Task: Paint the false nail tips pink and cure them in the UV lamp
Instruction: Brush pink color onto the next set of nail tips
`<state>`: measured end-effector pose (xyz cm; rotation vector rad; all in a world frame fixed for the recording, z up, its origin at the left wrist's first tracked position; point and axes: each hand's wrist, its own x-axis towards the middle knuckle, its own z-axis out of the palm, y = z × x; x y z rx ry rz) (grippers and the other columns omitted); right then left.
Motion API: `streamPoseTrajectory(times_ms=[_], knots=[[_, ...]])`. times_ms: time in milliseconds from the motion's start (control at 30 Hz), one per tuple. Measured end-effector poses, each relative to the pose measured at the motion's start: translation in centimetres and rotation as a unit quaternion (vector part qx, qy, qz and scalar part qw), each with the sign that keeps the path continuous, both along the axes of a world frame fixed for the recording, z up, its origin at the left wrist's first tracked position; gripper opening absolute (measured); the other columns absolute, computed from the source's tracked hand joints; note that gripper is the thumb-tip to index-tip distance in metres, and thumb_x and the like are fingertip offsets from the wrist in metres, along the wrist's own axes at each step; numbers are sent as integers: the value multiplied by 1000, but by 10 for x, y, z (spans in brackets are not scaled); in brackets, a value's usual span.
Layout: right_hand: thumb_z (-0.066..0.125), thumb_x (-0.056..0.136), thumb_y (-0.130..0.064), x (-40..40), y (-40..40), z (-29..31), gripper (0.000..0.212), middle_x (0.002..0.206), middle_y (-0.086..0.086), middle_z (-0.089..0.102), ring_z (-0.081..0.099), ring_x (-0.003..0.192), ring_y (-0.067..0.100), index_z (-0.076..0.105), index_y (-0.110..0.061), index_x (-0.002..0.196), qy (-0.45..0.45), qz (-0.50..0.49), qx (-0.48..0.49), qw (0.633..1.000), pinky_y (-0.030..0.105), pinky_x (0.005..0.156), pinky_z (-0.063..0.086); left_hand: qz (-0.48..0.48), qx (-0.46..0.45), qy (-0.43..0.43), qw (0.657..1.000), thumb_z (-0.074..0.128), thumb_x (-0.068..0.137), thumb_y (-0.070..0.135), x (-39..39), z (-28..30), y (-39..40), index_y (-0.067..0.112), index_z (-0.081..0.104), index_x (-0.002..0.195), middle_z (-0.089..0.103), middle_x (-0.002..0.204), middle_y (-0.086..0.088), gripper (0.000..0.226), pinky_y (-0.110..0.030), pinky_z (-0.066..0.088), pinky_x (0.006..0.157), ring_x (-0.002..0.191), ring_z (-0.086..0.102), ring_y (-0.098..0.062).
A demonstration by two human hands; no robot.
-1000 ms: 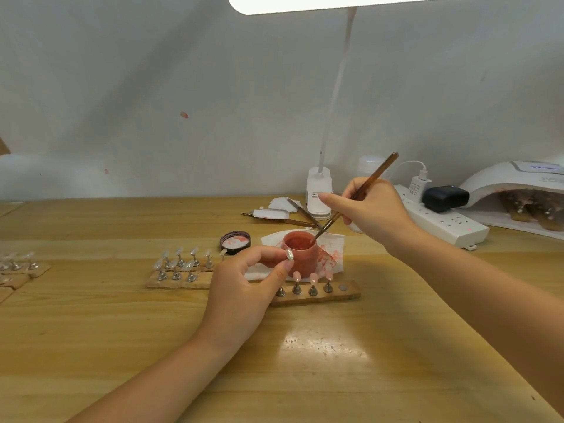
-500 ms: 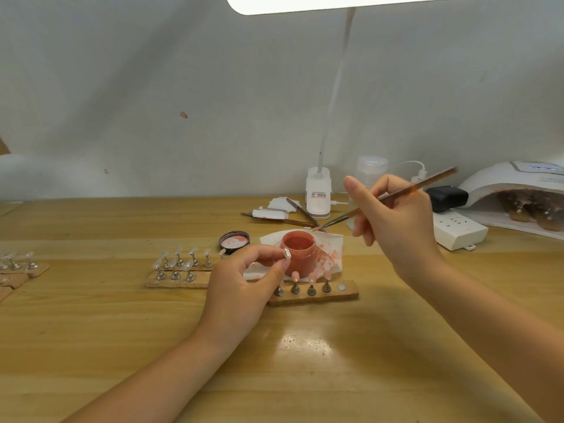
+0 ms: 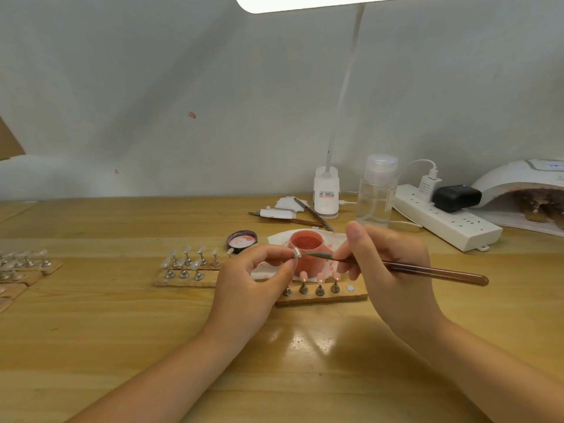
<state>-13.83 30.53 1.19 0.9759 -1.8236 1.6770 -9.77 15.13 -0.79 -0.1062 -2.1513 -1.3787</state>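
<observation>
Pinching nail tip (image 3: 297, 252), left hand (image 3: 250, 288) raised; right hand (image 3: 393, 270) gripping brush (image 3: 406, 268), bristles seemingly touching tip.

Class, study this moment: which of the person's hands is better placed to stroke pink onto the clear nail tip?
Right. The right hand grips the brush, its bristles at the nail tip that the left hand pinches.

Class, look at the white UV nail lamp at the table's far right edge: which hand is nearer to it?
Right. The right hand is between the white UV nail lamp and the left hand.
</observation>
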Motion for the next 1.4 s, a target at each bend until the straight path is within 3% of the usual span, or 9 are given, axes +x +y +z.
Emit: streamPoseTrajectory(times_ms=[167, 367, 533, 700, 867, 1000, 1133, 1233, 1400], knots=[[42, 88, -37, -1, -2, -3, 32, 55, -6, 62, 60, 53, 8, 63, -25, 66, -6, -10, 21, 1000, 22, 49, 47, 8, -5, 1, 1000, 69, 78, 7, 0, 0, 0, 34, 66, 77, 68, 76, 15, 27, 0, 38, 71, 82, 58, 10], [40, 87, -38, 1, -2, -4, 41, 51, -5, 61, 57, 47, 4, 63, -20, 58, -48, 18, -39, 998, 12, 47, 43, 8, -5, 1, 1000, 69, 77, 7, -1, 0, 0, 36, 66, 76, 68, 76, 15, 29, 1, 37, 70, 82, 57, 11], [48, 90, -35, 0, -4, -4, 34, 54, -1, 62, 59, 52, 7, 65, -21, 65, -34, -5, 0, 999, 18, 50, 46, 5, -10, 6, 1000, 69, 77, 6, -1, 1, 0, 39, 65, 76, 67, 78, 17, 33, 0, 38, 72, 84, 59, 10], [40, 89, -31, 1, -2, -3, 43, 47, -7, 60, 56, 44, 5, 62, -21, 54, -85, 5, -61, 995, 10, 46, 42, 0, -10, 2, 1000, 69, 77, 7, 0, 1, -1, 38, 66, 77, 68, 83, 15, 31, -2, 40, 74, 86, 59, 7], [43, 84, -43, 3, -4, -2, 41, 54, 3, 63, 57, 47, 9, 66, -17, 62, -71, 6, -36, 997, 17, 47, 44, -2, -16, 2, 1000, 70, 77, 6, 0, 1, -1, 37, 66, 78, 68, 84, 12, 31, -4, 41, 75, 86, 60, 5], [40, 89, -38, 2, -2, -2, 47, 47, 1, 59, 54, 42, 5, 62, -19, 52, -92, 4, -67, 994, 10, 46, 41, -5, -14, -2, 1000, 69, 77, 7, 0, 2, -1, 37, 67, 79, 69, 85, 11, 31, -3, 41, 75, 86, 60, 5], [43, 89, -29, 0, -4, -2, 37, 52, -3, 62, 58, 49, 7, 65, -20, 61, -57, -2, -41, 998, 15, 49, 44, -9, -5, 1, 1000, 69, 76, 4, 0, 2, 0, 33, 69, 79, 69, 83, 8, 29, -5, 42, 74, 83, 61, 4], [46, 89, -26, 1, -4, -3, 35, 49, -5, 61, 58, 47, 4, 66, -17, 61, -53, 6, -30, 998, 11, 49, 42, -10, 2, -3, 1000, 70, 76, 3, 1, 2, 1, 28, 70, 80, 69, 83, 6, 25, -5, 43, 73, 81, 61, 3], [43, 86, -38, 2, -2, -1, 39, 49, -10, 60, 55, 46, 1, 63, -22, 58, -46, 5, -52, 998, 7, 48, 39, -10, 6, -6, 1000, 70, 75, 3, 1, 3, 1, 27, 71, 79, 69, 83, 6, 24, -5, 42, 72, 80, 61, 3]])
